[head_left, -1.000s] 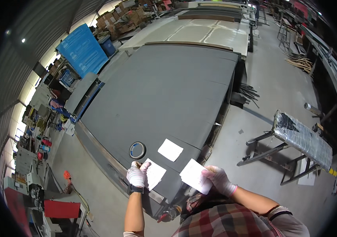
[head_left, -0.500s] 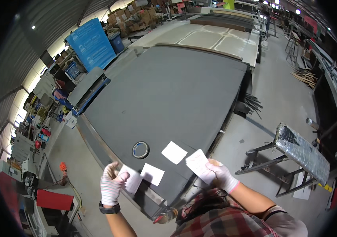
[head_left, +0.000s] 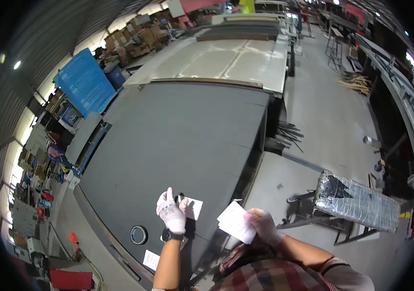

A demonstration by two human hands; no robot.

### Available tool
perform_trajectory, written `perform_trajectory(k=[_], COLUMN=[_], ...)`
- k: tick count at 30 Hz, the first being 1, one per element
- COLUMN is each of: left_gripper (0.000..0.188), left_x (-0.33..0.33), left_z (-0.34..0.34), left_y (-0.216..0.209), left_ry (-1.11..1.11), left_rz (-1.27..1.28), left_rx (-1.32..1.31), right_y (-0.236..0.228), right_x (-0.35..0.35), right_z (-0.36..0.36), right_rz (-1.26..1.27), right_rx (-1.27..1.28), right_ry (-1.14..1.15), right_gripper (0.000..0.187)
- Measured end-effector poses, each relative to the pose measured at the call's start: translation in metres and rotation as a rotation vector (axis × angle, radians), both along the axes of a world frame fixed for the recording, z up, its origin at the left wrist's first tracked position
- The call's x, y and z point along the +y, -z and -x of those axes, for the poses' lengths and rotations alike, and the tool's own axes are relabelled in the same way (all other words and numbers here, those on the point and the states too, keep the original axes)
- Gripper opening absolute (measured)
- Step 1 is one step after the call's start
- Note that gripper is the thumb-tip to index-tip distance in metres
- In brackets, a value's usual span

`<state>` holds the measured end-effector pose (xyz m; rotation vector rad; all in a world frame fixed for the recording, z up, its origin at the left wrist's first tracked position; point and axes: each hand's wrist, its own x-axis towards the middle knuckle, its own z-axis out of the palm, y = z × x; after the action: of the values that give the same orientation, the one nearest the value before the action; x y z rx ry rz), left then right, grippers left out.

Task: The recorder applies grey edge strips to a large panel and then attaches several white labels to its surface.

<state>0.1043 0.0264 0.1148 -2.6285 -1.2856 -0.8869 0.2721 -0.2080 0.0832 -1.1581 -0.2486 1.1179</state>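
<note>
My left hand [head_left: 171,212], in a white glove with a dark watch at the wrist, rests over a white paper sheet [head_left: 193,208] lying on the large grey panel [head_left: 178,140]. A small dark object sits by its fingers. My right hand [head_left: 263,225], also gloved, holds another white paper sheet [head_left: 235,222] just past the panel's right edge. A roll of tape [head_left: 139,234] lies on the panel to the left of my left wrist. A further white sheet [head_left: 150,259] lies near the panel's front edge.
A foil-wrapped frame on stands [head_left: 357,201] sits on the concrete floor to the right. A pale panel [head_left: 226,58] lies beyond the grey one. A blue board [head_left: 84,87] and cluttered shelves line the left wall. Metal rods [head_left: 287,132] lie by the panel's right side.
My left hand has moved up and right from the front-edge sheet onto the sheet farther in. The view has shifted forward. My right hand still grips its sheet.
</note>
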Motion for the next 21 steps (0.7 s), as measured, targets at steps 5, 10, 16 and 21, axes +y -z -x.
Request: perform_trajectory(k=[5, 10, 16, 21], left_gripper=[0.050, 0.051, 0.045, 0.020], left_x=[-0.076, -0.071, -0.081, -0.059], left_z=[-0.062, -0.084, -0.098, -0.080], left_y=[-0.003, -0.014, -0.013, 0.000], left_ry=[0.335, 0.189, 0.387, 0.287], left_rz=[0.987, 1.308, 0.101, 0.698], left_rx=[-0.274, -0.542, 0.061, -0.436], right_y=[0.033, 0.006, 0.018, 0.019], right_x=[0.031, 0.044, 0.056, 0.066], right_z=[-0.039, -0.077, -0.080, -0.072], right_rz=[0.045, -0.103, -0.054, -0.111], right_rx=[-0.139, 0.054, 0.002, 0.125], right_ry=[-0.115, -0.408, -0.310, -0.270], right_gripper=[0.021, 0.036, 0.032, 0.037])
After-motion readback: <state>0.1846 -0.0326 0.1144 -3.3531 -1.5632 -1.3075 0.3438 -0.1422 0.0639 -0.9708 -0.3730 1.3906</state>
